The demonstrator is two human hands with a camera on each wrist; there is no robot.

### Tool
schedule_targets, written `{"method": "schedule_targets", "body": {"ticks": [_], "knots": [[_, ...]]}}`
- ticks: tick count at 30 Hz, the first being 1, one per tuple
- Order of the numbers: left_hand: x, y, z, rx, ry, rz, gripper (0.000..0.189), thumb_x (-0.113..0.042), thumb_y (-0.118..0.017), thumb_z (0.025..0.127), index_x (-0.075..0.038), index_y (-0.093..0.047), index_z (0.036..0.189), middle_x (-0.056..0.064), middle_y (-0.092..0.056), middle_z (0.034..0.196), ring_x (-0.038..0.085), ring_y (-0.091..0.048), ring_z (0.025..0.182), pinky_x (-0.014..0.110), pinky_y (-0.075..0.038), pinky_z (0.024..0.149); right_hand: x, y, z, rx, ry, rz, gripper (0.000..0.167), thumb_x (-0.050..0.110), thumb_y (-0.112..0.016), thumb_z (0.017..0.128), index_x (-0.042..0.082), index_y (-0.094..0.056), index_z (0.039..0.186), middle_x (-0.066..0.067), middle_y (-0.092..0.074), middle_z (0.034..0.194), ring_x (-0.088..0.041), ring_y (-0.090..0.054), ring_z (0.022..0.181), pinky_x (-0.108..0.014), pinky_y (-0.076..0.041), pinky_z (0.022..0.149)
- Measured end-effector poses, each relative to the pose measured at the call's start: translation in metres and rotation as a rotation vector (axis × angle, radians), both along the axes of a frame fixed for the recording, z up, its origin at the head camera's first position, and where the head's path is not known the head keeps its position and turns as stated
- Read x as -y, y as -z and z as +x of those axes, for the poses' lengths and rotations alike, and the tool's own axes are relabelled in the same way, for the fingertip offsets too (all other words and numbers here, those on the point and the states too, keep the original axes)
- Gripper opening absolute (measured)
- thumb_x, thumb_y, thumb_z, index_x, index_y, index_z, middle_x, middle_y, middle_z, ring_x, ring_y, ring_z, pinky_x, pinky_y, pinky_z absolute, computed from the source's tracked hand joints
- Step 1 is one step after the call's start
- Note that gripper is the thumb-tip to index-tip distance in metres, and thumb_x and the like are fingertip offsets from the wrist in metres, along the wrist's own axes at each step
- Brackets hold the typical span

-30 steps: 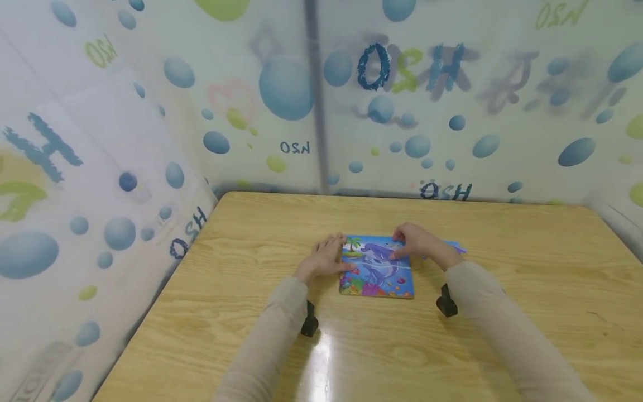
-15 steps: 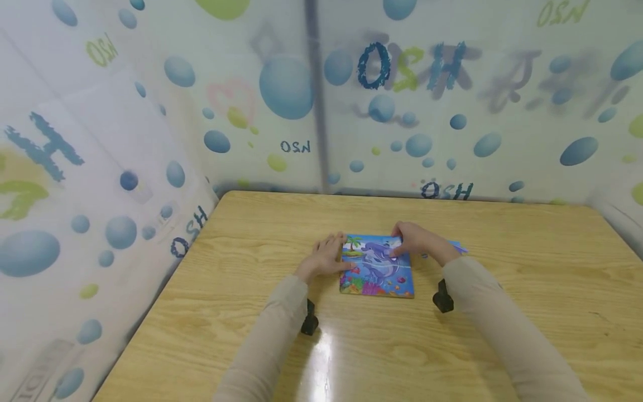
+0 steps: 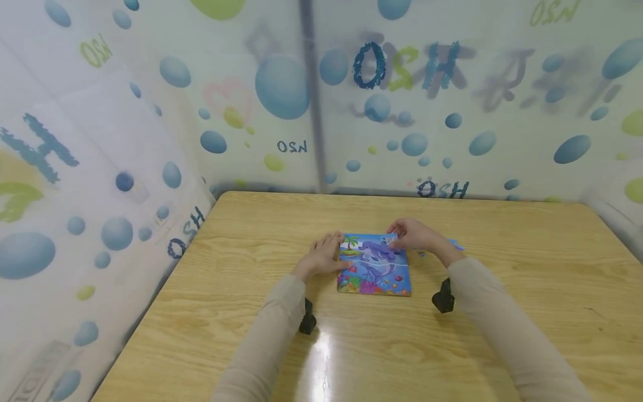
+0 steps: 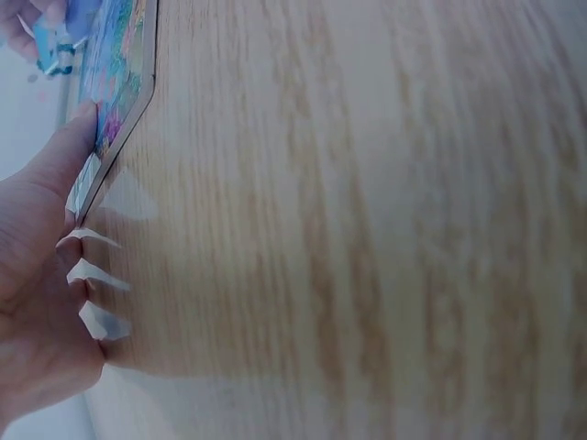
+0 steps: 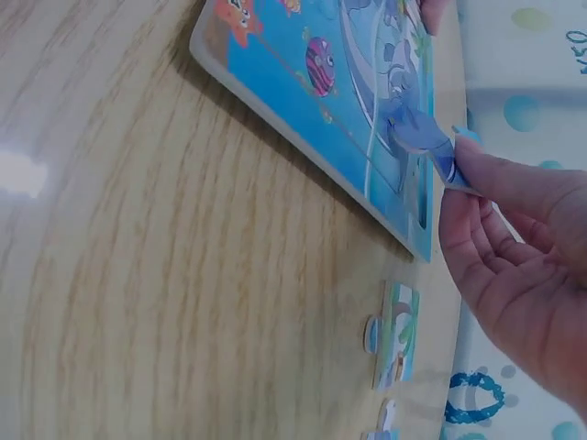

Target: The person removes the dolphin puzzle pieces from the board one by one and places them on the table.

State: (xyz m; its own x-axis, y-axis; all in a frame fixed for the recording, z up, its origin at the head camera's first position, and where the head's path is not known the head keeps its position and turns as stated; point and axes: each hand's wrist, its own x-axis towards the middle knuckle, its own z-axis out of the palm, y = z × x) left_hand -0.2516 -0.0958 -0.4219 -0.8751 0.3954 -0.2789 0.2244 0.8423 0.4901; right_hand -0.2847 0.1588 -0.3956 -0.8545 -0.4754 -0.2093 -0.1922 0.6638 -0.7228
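A jigsaw puzzle board with a dolphin, palm and coral picture lies flat on the table. My left hand rests at its left edge, the thumb on the picture and the fingers spread along the side. In the left wrist view, the left thumb touches the board's face near its edge. Over the far right corner of the board, my right hand pinches a purple-blue puzzle piece between thumb and fingers. That piece is tilted, its inner end close over the dolphin; a gap shows in the board beside it.
Loose puzzle pieces lie on the table to the right of the board, partly hidden by the right hand in the head view. The wooden table meets a bubble-patterned curtain at its back and left.
My right hand has moved slightly back toward the board's far edge, tilting the pinched puzzle piece. The left hand stays on the board. The head view has shifted a little.
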Motion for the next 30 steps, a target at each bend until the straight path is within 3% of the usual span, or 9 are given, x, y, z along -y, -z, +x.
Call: {"method": "schedule_targets", "body": {"ticks": [7,13,20,27,30], "knots": [[0.001,-0.002,0.002,0.0,-0.002,0.01,0.076,-0.042,-0.056,0.088,-0.009,-0.02,0.146,0.008,-0.009,0.155,0.03,-0.005,0.142,0.051,-0.003,0.115,-0.016,0.0,0.001,0.071,0.018,-0.123,0.037,0.01,-0.061,0.086,-0.007,-0.05,0.118,-0.019,-0.057,0.102,-0.019,-0.057,0.084,-0.036,-0.052,0.075],[0.003,-0.002,0.0,0.0,-0.002,0.022,0.077,-0.043,-0.057,0.087,-0.008,-0.021,0.145,0.009,-0.01,0.154,0.03,-0.006,0.142,0.052,-0.003,0.114,-0.04,-0.002,0.005,0.038,0.075,-0.093,0.036,0.014,-0.06,0.088,-0.004,-0.05,0.117,-0.019,-0.056,0.106,-0.022,-0.055,0.091,-0.034,-0.051,0.077],[0.005,0.0,-0.001,-0.001,-0.001,0.013,0.077,-0.043,-0.056,0.088,-0.008,-0.02,0.146,0.009,-0.009,0.155,0.031,-0.006,0.142,0.052,-0.004,0.114,-0.073,-0.004,0.012,0.063,0.146,-0.081,0.045,0.022,-0.053,0.092,-0.005,-0.043,0.126,-0.026,-0.046,0.12,-0.032,-0.05,0.105,-0.04,-0.049,0.084],[0.005,-0.002,-0.002,0.009,-0.008,0.015,0.078,-0.044,-0.056,0.087,-0.008,-0.019,0.146,0.009,-0.008,0.155,0.03,-0.004,0.142,0.052,-0.003,0.114,-0.108,-0.002,0.019,0.063,0.244,-0.107,0.049,0.023,-0.053,0.093,-0.007,-0.04,0.129,-0.024,-0.047,0.118,-0.016,-0.054,0.095,-0.038,-0.051,0.086],[0.004,-0.003,-0.002,0.01,-0.008,0.011,0.078,-0.044,-0.056,0.087,-0.009,-0.018,0.146,0.009,-0.008,0.155,0.03,-0.004,0.142,0.052,-0.002,0.114,-0.124,0.0,0.024,0.061,0.282,-0.107,0.05,0.023,-0.05,0.094,-0.009,-0.038,0.13,-0.028,-0.044,0.122,-0.016,-0.052,0.098,-0.035,-0.051,0.086]]}}
